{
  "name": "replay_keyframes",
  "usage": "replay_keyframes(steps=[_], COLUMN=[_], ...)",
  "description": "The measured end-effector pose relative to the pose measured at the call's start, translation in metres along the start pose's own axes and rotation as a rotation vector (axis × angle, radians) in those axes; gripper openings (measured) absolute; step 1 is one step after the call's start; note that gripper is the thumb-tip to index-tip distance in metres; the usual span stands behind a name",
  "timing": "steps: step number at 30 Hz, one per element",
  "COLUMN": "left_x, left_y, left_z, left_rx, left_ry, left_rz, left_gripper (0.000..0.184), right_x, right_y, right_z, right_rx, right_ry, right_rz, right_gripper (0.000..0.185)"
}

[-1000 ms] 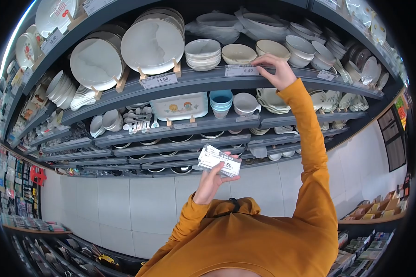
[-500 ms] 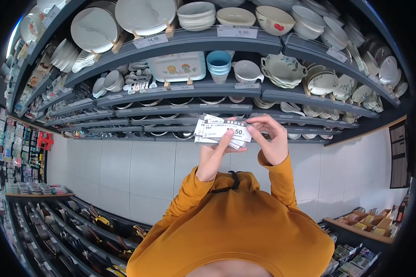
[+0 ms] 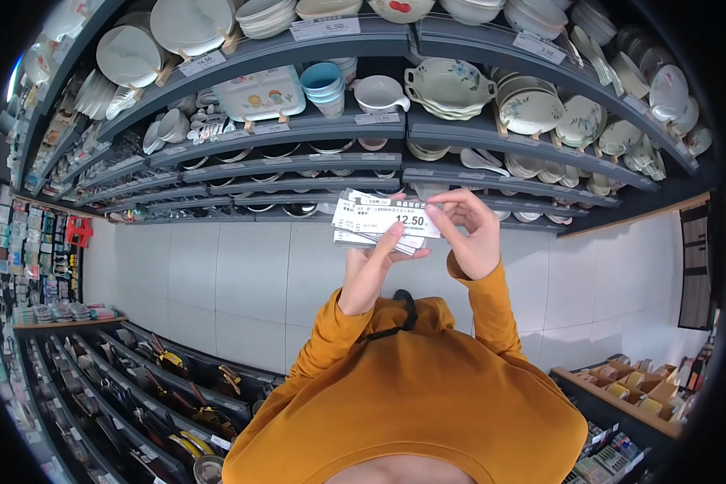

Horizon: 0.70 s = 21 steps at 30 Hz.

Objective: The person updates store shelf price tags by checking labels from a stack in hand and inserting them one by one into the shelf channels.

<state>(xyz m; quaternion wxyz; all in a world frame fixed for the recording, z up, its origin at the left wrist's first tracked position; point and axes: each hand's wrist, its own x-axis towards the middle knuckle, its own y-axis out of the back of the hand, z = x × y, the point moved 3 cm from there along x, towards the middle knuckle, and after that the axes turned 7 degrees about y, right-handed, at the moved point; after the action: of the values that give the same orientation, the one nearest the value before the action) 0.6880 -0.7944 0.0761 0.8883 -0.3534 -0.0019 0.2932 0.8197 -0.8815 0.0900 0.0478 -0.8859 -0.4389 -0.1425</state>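
A fanned stack of white price tags (image 3: 347, 219) rests in my left hand (image 3: 367, 274), whose thumb presses on the front while the other fingers stay mostly hidden behind. The top tag (image 3: 383, 216) reads 12.50. My right hand (image 3: 474, 238) pinches that tag's right end between thumb and forefinger, its other fingers curled. Both hands are held out over the floor, in front of the lower shelves. Beyond them, a shelf rail (image 3: 298, 127) carries similar tags under the dishes.
Shelves ahead hold white plates (image 3: 192, 24), blue cups (image 3: 323, 85), a handled white bowl (image 3: 379, 95) and leaf-patterned dishes (image 3: 452, 85). Behind me at left is a rack of kitchen tools (image 3: 169, 363). A wooden-edged bin display (image 3: 621, 395) stands at lower right. Pale tiles (image 3: 250, 266) cover the aisle.
The shelves have shifted left and up in view. My left thumb sits lower on the top tag, and its full price now shows. Both hands keep hold of the tags.
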Motion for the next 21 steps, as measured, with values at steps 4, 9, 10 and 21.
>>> replay_keyframes(steps=[4,9,10,21], left_x=[-0.005,-0.010,-0.012,-0.022], left_y=[-0.011,-0.023,-0.025,-0.015], left_z=[-0.020,-0.032,-0.033,-0.034], left_rx=[0.010,0.025,0.032,0.056], left_ry=[0.022,0.011,0.013,0.026], left_rz=[-0.003,0.024,0.030,0.101], left_gripper=[0.045,0.042,0.041,0.030], right_x=[-0.013,-0.024,-0.027,-0.029], right_y=[0.020,0.035,0.036,0.027], right_z=[-0.001,-0.003,-0.004,0.010], right_rx=[0.000,0.009,0.015,0.107], right_ry=[0.011,-0.030,-0.040,-0.060], right_rz=[0.003,-0.022,-0.031,-0.060], right_gripper=[0.017,0.022,0.023,0.026])
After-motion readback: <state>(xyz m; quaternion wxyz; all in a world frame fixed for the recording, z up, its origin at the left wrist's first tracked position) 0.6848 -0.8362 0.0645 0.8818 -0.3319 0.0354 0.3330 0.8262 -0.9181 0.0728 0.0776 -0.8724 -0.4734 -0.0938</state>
